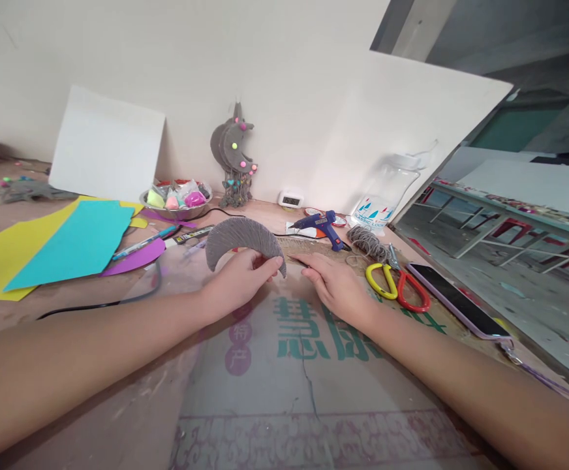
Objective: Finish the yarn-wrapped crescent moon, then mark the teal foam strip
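Observation:
My left hand [243,277] is closed on a grey crescent wrapped in yarn [240,238], holding it upright just above the table, thumb toward its right tip. My right hand [336,284] lies beside it on the right, fingers stretched flat on the table and pointing left toward the crescent's tip. It holds nothing that I can see. Both hands rest over a printed plastic sheet [304,365] with green characters.
Yellow-and-red scissors [397,287], a phone [458,307], a coil of grey cord [367,241] and a blue glue gun [321,225] lie to the right. Yellow and teal paper sheets [64,245], pens and a metal bowl of pompoms [177,199] sit left. Finished grey crescents [235,153] lean on the wall.

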Available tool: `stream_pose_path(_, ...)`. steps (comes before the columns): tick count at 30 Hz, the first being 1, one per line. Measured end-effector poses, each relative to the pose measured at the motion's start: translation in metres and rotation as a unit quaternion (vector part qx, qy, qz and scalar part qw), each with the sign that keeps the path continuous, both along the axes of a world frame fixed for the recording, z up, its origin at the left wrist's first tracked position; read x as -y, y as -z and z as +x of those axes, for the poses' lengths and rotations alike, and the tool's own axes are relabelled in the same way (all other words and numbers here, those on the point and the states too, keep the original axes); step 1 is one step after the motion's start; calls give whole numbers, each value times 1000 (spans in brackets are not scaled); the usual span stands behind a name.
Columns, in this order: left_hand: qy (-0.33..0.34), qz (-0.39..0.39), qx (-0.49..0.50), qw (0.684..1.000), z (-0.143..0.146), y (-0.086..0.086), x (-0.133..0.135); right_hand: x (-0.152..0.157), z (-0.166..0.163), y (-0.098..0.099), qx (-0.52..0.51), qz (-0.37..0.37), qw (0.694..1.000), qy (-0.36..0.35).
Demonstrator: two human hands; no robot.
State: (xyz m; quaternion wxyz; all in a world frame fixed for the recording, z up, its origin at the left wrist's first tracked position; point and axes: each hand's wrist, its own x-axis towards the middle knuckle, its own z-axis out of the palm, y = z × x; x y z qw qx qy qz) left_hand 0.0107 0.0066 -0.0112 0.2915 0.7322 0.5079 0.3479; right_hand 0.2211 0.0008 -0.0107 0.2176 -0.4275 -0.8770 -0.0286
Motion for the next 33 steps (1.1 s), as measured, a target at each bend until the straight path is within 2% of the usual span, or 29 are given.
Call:
stream_pose_path(4,26,11,10,1000,1,0,2,-11,4,5,-45,-30,997,58)
stream_pose_path(9,41,-9,13,999,1,0,8,-14,3,0,-155,-47,986,45)
stream_pose_path(14,78,-11,-16,997,3,-2,12,2,-11,-14,-340,-229,912,1)
stream_pose_path(20,159,27,-78,984,5,-4,15,19,-24,-11,-359,-335,870,-39)
stream_pose_path(23,133,21,-46,990,2,-5,17,20,-24,-7,-378,-368,848,-51)
stream_pose_path(28,5,-60,76,995,-3,-6,17,22,-23,-8,-365,-396,840,-68)
stream_pose_path(31,6,-57,113,992,-3,-8,16,22,-23,-9,-353,-410,837,-79)
stream_pose_path(33,33,-75,119,989,-2,-10,17,20,-23,-7,-369,-409,831,-78)
